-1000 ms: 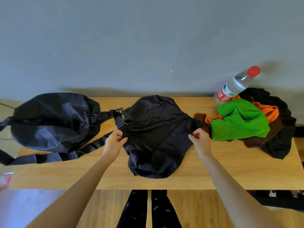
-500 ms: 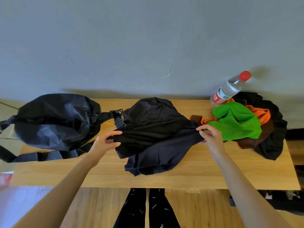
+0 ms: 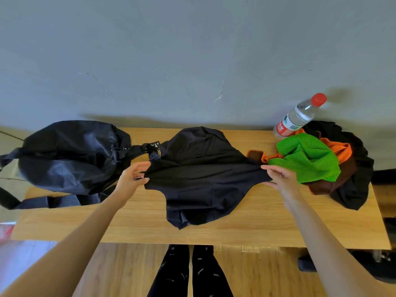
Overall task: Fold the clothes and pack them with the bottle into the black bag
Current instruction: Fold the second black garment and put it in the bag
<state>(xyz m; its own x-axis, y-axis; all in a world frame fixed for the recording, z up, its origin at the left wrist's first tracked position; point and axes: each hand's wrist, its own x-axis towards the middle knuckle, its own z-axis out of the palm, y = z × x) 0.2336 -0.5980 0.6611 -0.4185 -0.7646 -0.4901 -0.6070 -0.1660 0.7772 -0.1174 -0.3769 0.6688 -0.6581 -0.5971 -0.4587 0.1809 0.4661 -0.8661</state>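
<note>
A black garment [image 3: 201, 174] lies in the middle of the wooden table [image 3: 257, 224], pulled taut between my hands. My left hand [image 3: 131, 179] pinches its left edge, and my right hand [image 3: 280, 177] pinches its right edge. The black bag [image 3: 68, 157] sits at the table's left end, its strap trailing toward the front. A clear water bottle [image 3: 297, 116] with a red cap leans at the back right. Below the bottle lies a heap of clothes: a green mesh piece [image 3: 308, 159] on top of orange [image 3: 340, 148], brown and black [image 3: 355, 185] garments.
A grey wall [image 3: 192, 61] rises right behind the table. Bare tabletop shows along the front edge. Wooden floor and my dark trouser legs [image 3: 188, 273] appear below the table edge. A dark object [image 3: 381, 269] sits on the floor at the lower right.
Both hands lifted the garment's side edges and drew them apart and toward the back, folding its near part over. The garment now spans wider between my hands.
</note>
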